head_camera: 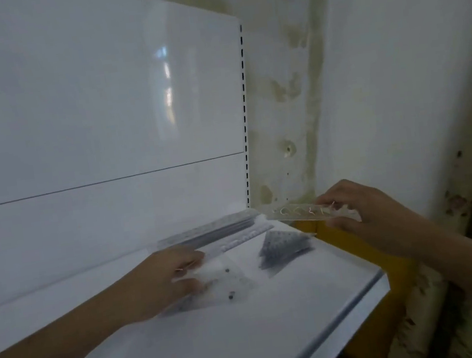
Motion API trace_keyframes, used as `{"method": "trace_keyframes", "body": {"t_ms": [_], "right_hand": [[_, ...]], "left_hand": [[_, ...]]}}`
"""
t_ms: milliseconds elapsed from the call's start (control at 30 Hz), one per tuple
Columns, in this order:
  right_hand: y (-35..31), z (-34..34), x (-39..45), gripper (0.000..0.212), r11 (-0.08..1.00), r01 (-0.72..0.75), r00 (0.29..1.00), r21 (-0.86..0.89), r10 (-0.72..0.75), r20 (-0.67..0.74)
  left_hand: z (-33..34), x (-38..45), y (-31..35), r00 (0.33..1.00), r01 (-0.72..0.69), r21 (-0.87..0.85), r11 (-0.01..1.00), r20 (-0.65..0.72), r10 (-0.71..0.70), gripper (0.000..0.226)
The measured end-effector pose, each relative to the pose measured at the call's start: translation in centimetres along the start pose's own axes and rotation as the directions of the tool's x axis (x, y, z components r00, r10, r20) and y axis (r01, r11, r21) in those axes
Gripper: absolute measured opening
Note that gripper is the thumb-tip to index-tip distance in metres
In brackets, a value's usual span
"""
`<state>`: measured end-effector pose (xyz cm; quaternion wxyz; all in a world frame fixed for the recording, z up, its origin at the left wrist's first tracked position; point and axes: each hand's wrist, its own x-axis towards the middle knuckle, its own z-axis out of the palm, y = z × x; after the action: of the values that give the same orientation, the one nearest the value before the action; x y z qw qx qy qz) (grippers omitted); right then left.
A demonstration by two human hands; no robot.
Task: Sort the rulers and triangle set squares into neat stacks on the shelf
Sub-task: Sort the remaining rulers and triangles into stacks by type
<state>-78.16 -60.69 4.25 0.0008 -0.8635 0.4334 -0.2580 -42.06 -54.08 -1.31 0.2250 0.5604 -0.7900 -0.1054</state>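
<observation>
The right hand (363,210) pinches a clear ruler (307,211) just past the shelf's (190,348) right edge, held off the surface. The left hand (164,280) rests on a clear set square (229,283) mid-shelf — its fingers are blurred, so the grip is unclear. Rulers (217,231) lie stacked along the back panel; a grey triangle stack (282,250) sits beside them. The front half of the shelf lies bare — both forearms are cut off by the frame.
</observation>
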Motion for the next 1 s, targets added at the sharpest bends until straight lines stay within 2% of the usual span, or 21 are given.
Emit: {"method": "trace_keyframes", "body": {"t_ms": [33,67,200,233,300,400,467,600,667,733,900,1000], "right_hand": [[0.5,0.4,1.2,0.029,1.000,0.018,1.000,0.012,-0.018,-0.002],[0.9,0.8,2.3,0.029,0.999,0.038,0.999,0.024,-0.038,-0.005],[2.3,3.5,6.7,0.029,0.990,0.102,0.994,0.097,-0.105,0.026],[2.5,4.4,7.8,0.029,0.986,0.126,0.990,0.105,-0.131,0.041],[2.5,6.4,9.9,0.029,0.976,0.175,0.981,0.132,-0.185,0.067],[2.3,9.3,13.0,0.030,0.943,0.231,0.959,0.238,-0.262,0.106],[2.0,10.9,15.0,0.030,0.914,0.271,0.937,0.301,-0.322,0.133],[1.1,13.3,18.0,0.031,0.861,0.310,0.888,0.402,-0.413,0.200],[0.6,14.3,18.9,0.032,0.836,0.329,0.859,0.440,-0.458,0.227],[0.1,15.3,19.7,0.032,0.811,0.349,0.830,0.469,-0.500,0.247],[-0.8,16.9,20.6,0.025,0.746,0.378,0.748,0.549,-0.596,0.294],[-0.5,17.3,20.6,0.023,0.722,0.374,0.731,0.582,-0.616,0.294]], "left_hand": [[0.2,0.3,-0.3,1.000,0.004,-0.013,1.000,0.024,-0.003,0.103],[0.3,0.5,-0.4,0.999,0.005,-0.030,1.000,0.037,-0.004,0.104],[1.8,0.9,-1.2,0.999,-0.036,-0.092,0.995,-0.013,0.035,0.051],[2.1,0.8,-1.3,0.999,-0.036,-0.131,0.991,-0.020,0.033,0.045],[2.6,0.5,-1.2,0.999,-0.030,-0.178,0.984,-0.017,0.028,0.045],[3.3,0.4,-1.4,0.996,-0.046,-0.119,0.992,-0.082,0.036,0.040],[3.4,0.3,-1.1,0.998,0.013,-0.075,0.997,-0.066,-0.019,0.037],[3.7,0.3,1.1,0.991,0.136,0.069,0.988,-0.015,-0.135,0.050],[4.0,0.3,2.2,0.986,0.169,0.131,0.977,-0.023,-0.168,0.067],[4.3,0.1,3.0,0.970,0.242,0.133,0.961,-0.050,-0.237,0.080],[4.5,-1.0,4.8,0.921,0.387,0.081,0.918,-0.066,-0.383,0.088],[4.5,-1.1,5.3,0.909,0.415,0.102,0.904,-0.077,-0.409,0.088]]}}
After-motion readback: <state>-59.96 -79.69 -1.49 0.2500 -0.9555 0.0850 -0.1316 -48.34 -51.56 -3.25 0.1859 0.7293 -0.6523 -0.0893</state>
